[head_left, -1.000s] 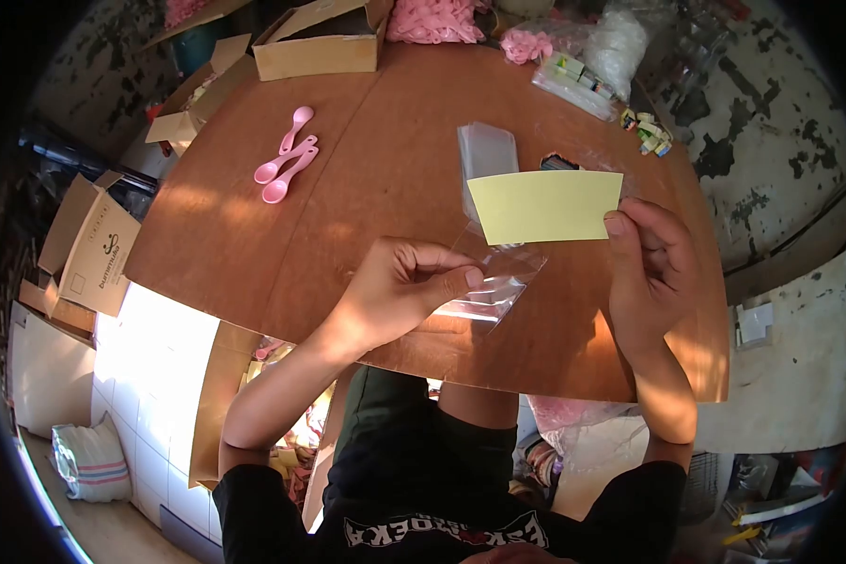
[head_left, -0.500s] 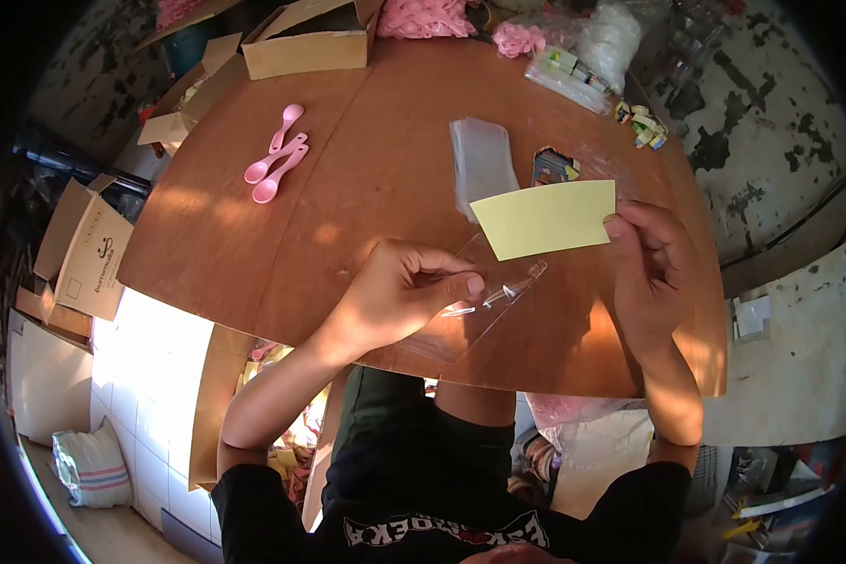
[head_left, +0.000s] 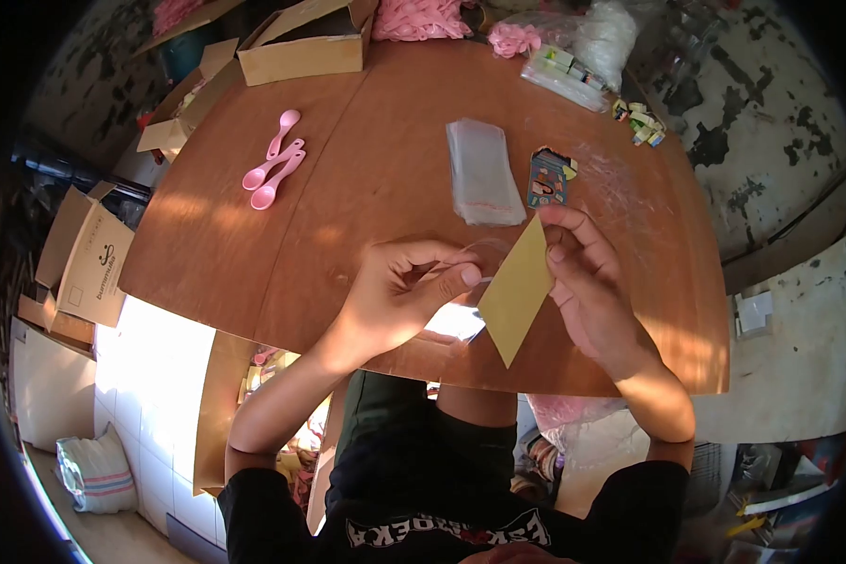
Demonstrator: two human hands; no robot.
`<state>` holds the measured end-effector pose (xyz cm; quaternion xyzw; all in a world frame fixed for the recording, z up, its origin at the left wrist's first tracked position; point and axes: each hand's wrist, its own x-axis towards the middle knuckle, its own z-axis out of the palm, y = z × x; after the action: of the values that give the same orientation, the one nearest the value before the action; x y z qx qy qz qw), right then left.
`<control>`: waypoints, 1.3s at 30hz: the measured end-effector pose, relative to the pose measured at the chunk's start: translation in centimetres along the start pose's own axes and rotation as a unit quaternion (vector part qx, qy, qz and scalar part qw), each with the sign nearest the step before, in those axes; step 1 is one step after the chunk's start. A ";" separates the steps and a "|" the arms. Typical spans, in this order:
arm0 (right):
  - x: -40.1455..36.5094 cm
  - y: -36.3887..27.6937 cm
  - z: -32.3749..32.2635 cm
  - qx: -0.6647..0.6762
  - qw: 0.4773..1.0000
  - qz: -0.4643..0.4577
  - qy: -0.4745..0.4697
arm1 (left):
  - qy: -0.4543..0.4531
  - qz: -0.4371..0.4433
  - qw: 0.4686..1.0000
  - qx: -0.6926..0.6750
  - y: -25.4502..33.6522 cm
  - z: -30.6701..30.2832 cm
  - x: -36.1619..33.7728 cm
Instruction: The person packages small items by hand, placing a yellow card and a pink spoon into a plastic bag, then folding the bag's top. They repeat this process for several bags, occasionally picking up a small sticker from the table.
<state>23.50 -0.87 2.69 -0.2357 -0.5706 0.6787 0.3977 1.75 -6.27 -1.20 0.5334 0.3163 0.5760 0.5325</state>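
Observation:
My left hand pinches a clear plastic bag between thumb and fingers; bright glare covers part of the bag. In my right hand a yellow paper card is gripped near its upper corner. The card is tilted steeply, with one corner pointing down, and its left edge overlaps the bag in this view. Beyond the hands lies a stack of clear plastic bags. Next to that stack is a small dark printed card, just past my right fingertips.
Several pink measuring spoons lie on the left of the wooden table. An open cardboard box and a pile of pink spoons stand at the far edge. Small printed pieces sit at the far right.
My right hand has moved left and down, turning the yellow card from nearly level to steeply tilted beside the bag. My left hand stays in about the same place, still pinching the bag.

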 end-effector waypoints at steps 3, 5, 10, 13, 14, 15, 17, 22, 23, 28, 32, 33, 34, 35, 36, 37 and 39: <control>-0.8 0.5 2.4 0.055 0.998 0.031 0.004 | 0.078 0.136 0.984 0.083 -0.7 1.1 0.2; -1.0 1.0 2.7 0.098 0.995 0.028 -0.011 | 0.179 0.180 0.953 0.164 0.1 2.1 0.4; -1.5 1.2 3.9 0.112 0.994 0.013 0.011 | 0.107 0.250 0.906 0.326 -0.2 0.3 -1.0; -1.3 1.7 4.0 0.090 0.996 -0.019 0.007 | 0.029 0.214 0.941 0.261 -0.4 0.6 -1.4; -1.2 1.8 4.0 0.062 0.997 -0.046 0.003 | 0.005 0.177 0.965 0.191 -0.4 0.9 -1.5; -1.2 1.7 4.3 0.062 0.997 -0.047 0.005 | 0.006 0.108 0.989 0.097 -0.2 1.3 -1.8; -1.3 1.3 4.8 0.032 0.997 -0.047 0.050 | 0.005 0.122 0.986 0.111 0.2 0.9 -1.9; -0.5 -0.5 2.8 -0.113 0.942 -0.298 0.099 | -0.019 0.056 0.998 -0.001 0.2 -0.3 -1.9; -0.5 -1.1 2.2 -0.192 0.907 -0.351 0.128 | -0.021 0.030 0.997 -0.069 -0.3 -0.2 -2.0; 0.3 -1.8 1.3 -0.311 0.846 -0.400 0.168 | -0.044 -0.010 0.996 -0.078 -1.5 -0.4 -2.0; 1.0 -1.3 1.5 -0.295 0.856 -0.411 0.107 | -0.051 -0.030 0.991 -0.118 -1.5 0.1 -1.9; 1.0 -1.1 1.4 -0.323 0.854 -0.393 0.105 | -0.049 -0.029 0.988 -0.141 -1.5 0.2 -1.9; 1.0 -1.0 1.4 -0.351 0.852 -0.375 0.103 | -0.049 -0.028 0.988 -0.141 -1.4 0.2 -1.9; 1.1 -0.9 1.4 -0.358 0.856 -0.357 0.108 | -0.049 -0.031 0.988 -0.140 -1.3 0.2 -1.9; 1.1 -0.8 1.4 -0.357 0.856 -0.358 0.106 | -0.048 -0.033 0.989 -0.140 -1.3 0.1 -1.9; 1.1 -0.7 1.4 -0.353 0.866 -0.341 0.099 | -0.046 -0.031 0.989 -0.139 -1.3 0.0 -2.0; 1.1 -0.6 1.2 -0.347 0.876 -0.323 0.093 | -0.040 -0.037 0.987 -0.150 -1.9 -0.2 -2.1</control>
<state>22.09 -0.61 3.67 -0.2233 -0.7742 0.2461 0.5386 1.81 -7.74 -3.63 0.4584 0.2237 0.5751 0.6396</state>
